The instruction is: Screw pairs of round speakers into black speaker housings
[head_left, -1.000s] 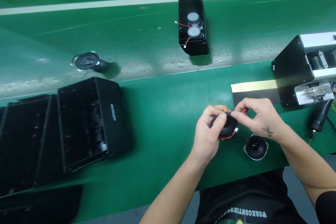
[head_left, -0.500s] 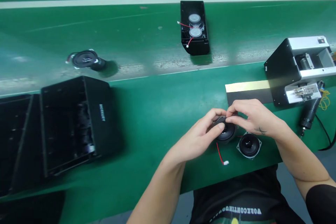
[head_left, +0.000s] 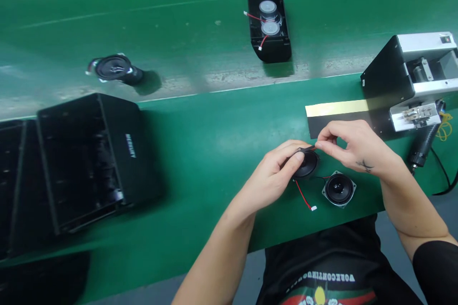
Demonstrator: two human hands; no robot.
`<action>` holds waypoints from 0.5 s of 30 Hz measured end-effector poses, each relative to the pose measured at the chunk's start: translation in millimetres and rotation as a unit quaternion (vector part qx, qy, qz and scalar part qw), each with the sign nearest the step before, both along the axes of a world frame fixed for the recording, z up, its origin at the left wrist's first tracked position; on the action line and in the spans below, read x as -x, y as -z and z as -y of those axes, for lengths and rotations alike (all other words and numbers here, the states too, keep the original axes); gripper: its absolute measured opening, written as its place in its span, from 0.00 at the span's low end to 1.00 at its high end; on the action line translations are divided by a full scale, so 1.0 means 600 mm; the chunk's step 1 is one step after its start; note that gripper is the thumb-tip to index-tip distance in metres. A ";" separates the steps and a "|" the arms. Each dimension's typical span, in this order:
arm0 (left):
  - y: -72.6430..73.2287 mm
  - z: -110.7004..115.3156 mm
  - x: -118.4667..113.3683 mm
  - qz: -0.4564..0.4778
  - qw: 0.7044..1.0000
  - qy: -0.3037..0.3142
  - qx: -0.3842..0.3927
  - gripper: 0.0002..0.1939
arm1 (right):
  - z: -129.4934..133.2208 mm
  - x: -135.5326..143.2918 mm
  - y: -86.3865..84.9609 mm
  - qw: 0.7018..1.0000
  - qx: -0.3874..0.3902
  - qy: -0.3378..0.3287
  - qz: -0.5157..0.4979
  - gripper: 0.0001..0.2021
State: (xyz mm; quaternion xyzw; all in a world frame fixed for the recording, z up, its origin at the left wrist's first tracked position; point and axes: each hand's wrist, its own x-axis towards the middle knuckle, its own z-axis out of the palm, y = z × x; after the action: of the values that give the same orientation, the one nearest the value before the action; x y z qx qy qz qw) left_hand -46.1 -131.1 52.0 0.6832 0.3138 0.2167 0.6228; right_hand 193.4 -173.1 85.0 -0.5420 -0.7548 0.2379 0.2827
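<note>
My left hand (head_left: 274, 174) grips a round black speaker driver (head_left: 310, 166), its thumb on the near rim and fingers behind. Between thumb and forefinger, my right hand (head_left: 352, 145) pinches the end of a thin dark strip (head_left: 310, 148), which runs along the driver's far edge to my left fingers. Whether the strip is stuck to the rim I cannot tell. Below the driver a red wire (head_left: 302, 195) ends in a white plug. Close by on the right, a second speaker driver (head_left: 339, 188) with a square metal frame lies face up on the green mat.
Black speaker cabinets (head_left: 119, 157) stand on the left. Farther back are an upright driver (head_left: 114, 67) and a black box (head_left: 268, 52) carrying two drivers with wires. At right stand a tape dispenser-like machine (head_left: 390, 76), a black backing sheet (head_left: 336, 125) and an electric screwdriver (head_left: 422, 147).
My right hand has drawn a little to the right, away from the driver, and the dark strip now shows stretched between both hands. The camera view has shifted slightly.
</note>
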 end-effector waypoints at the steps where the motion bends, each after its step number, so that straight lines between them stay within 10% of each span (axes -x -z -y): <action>1: 0.000 0.001 -0.001 0.001 1.000 -0.003 -0.002 0.20 | 0.002 0.001 -0.003 1.000 -0.014 0.003 0.006 0.09; 15: 0.007 0.020 -0.010 0.049 0.996 -0.077 0.020 0.19 | 0.000 0.007 -0.005 0.998 -0.052 0.010 -0.023 0.10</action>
State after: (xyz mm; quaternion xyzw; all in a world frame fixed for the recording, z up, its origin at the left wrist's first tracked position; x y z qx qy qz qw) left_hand -40.2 -143.2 47.8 0.6330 0.3390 0.2908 0.6323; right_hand 189.3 -173.1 88.2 -0.5282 -0.7541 0.2081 0.3301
